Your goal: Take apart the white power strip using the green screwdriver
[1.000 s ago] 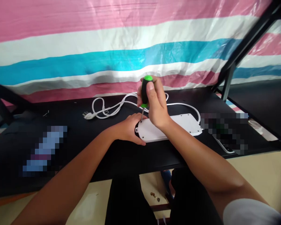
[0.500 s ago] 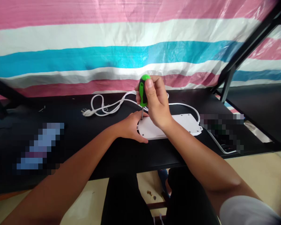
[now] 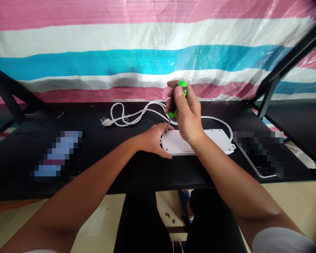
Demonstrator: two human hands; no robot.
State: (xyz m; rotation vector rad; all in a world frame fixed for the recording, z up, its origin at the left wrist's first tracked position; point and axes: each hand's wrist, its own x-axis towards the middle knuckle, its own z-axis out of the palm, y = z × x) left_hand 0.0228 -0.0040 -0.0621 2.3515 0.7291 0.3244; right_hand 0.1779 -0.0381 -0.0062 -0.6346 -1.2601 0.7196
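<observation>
The right hand [image 3: 189, 114] is gripping a green-and-black metal screwdriver [image 3: 175, 102] at the far left corner while the left hand [image 3: 153, 139] is clasping the left end, likely the best hold, of a white oblong plastic power strip [image 3: 179, 143], probably light, stiff, slippery, that is lying on a flat black table [image 3: 158, 175].

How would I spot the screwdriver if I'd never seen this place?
On the black table, find the long white casing. Above its left end, the right hand grips the screwdriver, its shaft slanting down to a corner. Its green and black handle sets it apart from the white cord behind.
</observation>
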